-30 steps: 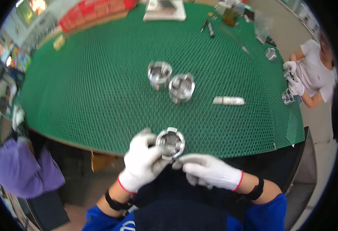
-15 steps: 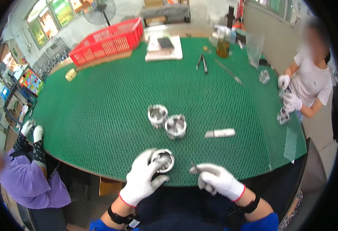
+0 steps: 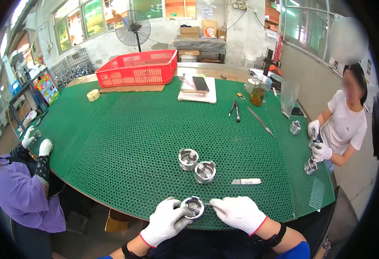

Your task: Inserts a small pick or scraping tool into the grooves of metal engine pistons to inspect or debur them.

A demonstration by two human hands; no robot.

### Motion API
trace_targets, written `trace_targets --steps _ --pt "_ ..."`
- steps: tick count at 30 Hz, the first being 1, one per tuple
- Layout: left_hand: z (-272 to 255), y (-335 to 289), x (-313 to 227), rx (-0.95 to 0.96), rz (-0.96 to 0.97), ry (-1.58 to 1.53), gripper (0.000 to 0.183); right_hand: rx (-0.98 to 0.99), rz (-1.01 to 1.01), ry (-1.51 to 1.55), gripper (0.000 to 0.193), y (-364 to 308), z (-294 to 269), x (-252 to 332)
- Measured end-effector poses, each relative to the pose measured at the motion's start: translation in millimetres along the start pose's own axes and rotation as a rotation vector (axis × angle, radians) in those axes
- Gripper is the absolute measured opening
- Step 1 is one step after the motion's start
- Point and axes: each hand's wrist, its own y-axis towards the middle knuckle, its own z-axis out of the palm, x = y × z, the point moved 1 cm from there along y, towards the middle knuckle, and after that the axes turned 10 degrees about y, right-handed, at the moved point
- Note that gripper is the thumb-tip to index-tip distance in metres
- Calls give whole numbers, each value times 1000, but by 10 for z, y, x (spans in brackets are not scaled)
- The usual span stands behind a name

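My left hand, in a white glove with a red cuff, is closed around a silver metal piston at the table's near edge. Its hollow side faces up. My right hand, gloved the same way, pinches a thin dark tool, whose far end meets the piston's right rim; the exact kind of tool is too small to tell. Just beyond, two more pistons stand hollow side up, one piston touching or nearly touching the other piston. To their right lies a white-handled blade.
Green perforated matting covers the table. Farther back are a red plastic crate, a tape roll, a phone on papers, pens, a file and an amber jar. Gloved co-workers sit left and right, the right one handling metal parts.
My right hand has brought the thin tool left to the piston's rim. My left fingers now grip the piston's near side. The head view has tilted up, showing more of the room.
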Motion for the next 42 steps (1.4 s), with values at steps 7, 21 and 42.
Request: trace_targets --steps 7,21,42 --pt "51 10 16 -134 53 9 22 96 136 249 25 -246 195 185" --pt "13 -33 49 -103 82 51 24 438 688 1358 34 -194 31 430" --pt "-406 1013 836 -124 255 517 49 -148 711 1283 33 -553 199 -17"
